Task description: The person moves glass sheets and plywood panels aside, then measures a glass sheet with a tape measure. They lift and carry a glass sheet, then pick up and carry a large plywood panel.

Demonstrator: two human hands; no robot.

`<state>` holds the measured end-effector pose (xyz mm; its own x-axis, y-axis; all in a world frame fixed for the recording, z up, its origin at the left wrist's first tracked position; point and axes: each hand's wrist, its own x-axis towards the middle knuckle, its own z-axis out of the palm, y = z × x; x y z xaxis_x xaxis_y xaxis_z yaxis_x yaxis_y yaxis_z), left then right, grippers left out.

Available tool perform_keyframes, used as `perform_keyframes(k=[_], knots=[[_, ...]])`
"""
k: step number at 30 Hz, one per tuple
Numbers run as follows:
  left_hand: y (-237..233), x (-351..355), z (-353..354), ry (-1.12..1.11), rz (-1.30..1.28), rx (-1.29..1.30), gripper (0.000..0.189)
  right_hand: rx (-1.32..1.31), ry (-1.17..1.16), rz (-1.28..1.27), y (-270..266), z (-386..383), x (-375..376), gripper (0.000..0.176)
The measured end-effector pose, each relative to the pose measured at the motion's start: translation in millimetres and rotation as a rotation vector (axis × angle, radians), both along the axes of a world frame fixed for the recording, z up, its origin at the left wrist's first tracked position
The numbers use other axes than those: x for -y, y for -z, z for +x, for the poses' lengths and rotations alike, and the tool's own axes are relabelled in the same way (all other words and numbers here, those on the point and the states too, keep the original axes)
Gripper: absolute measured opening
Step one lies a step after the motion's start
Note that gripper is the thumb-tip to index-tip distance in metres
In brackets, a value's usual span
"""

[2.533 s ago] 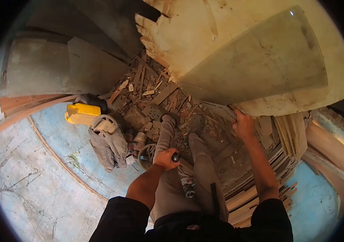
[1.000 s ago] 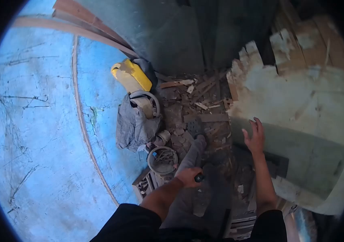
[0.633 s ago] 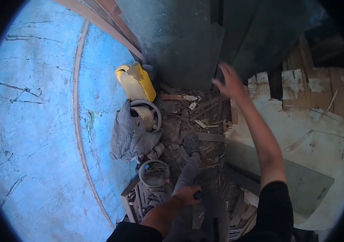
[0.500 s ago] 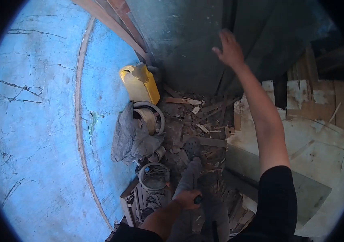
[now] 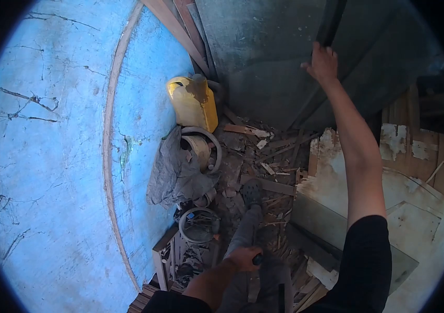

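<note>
My right hand (image 5: 323, 64) is raised against the large dark panel (image 5: 263, 57). Its fingertips meet a dark strip (image 5: 331, 23) running down that panel, and the thumb sticks out to the left, apart from the fingers. Low in front of my body, my left hand (image 5: 244, 259) is wrapped round a dark handle (image 5: 257, 259). Only the rounded end of this handle shows, so the tool's kind is hidden.
A blue wall (image 5: 60, 156) rises on the left. Beside it stand a yellow jerrycan (image 5: 209, 112), a grey sheet (image 5: 167, 175) and a bucket (image 5: 199, 237). Wood scraps (image 5: 269, 168) litter the floor. Peeling boards (image 5: 357, 177) lie on the right.
My right hand has come up to the dark strip and its fingertips now meet it. The view has shifted slightly. My left hand keeps its hold on the handle.
</note>
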<state>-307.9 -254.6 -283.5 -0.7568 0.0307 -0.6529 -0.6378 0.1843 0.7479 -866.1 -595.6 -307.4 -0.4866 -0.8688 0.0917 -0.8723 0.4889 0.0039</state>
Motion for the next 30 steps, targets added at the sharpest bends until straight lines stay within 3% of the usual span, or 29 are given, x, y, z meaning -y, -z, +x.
perform_keyframes(k=[3,5,7,15,23,30], knots=[[1,-1,0,-0.022,-0.014,-0.018,0.052,0.072,-0.162,0.134,-38,40,-29,0.057],[3,-1,-2,-0.024,-0.029,-0.033,0.051,0.158,-0.267,0.351,-45,61,-45,0.028],[4,-4,-2,-0.019,-0.032,-0.054,0.051,0.086,-0.304,0.353,-28,88,-60,0.014],[3,-16,-2,0.067,-0.094,-0.001,0.05,0.28,-0.439,0.317,-30,128,-104,0.018],[-2,-30,-4,0.107,-0.052,0.044,0.051,0.286,-0.321,0.243,-164,133,-242,0.012],[6,-49,-6,0.156,-0.095,0.069,0.054,0.5,0.064,0.445,-241,164,-394,0.011]])
